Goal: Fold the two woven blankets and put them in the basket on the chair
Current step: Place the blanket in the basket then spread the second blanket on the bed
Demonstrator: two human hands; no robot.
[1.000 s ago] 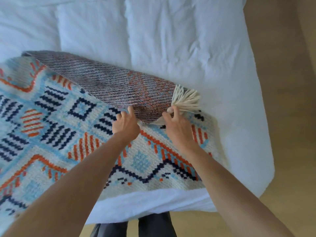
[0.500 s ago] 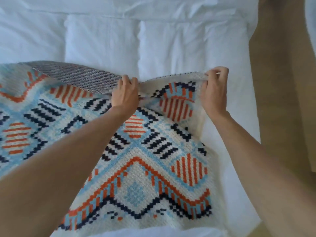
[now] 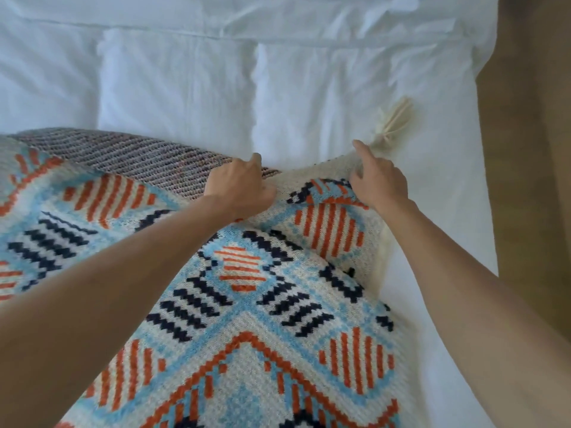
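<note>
The left hand (image 3: 241, 185) grips the far edge of the woven blanket (image 3: 247, 319), fingers curled over it. Just beside it, the right hand (image 3: 381, 180) lies on the lifted corner, forefinger straight toward the cream tassel (image 3: 394, 125); whether it pinches the cloth I cannot tell. That corner points away and rightward. The blanket lies on the white bed (image 3: 185, 88), its far edge running leftward across it, grey underside (image 3: 129, 156) showing there.
</note>
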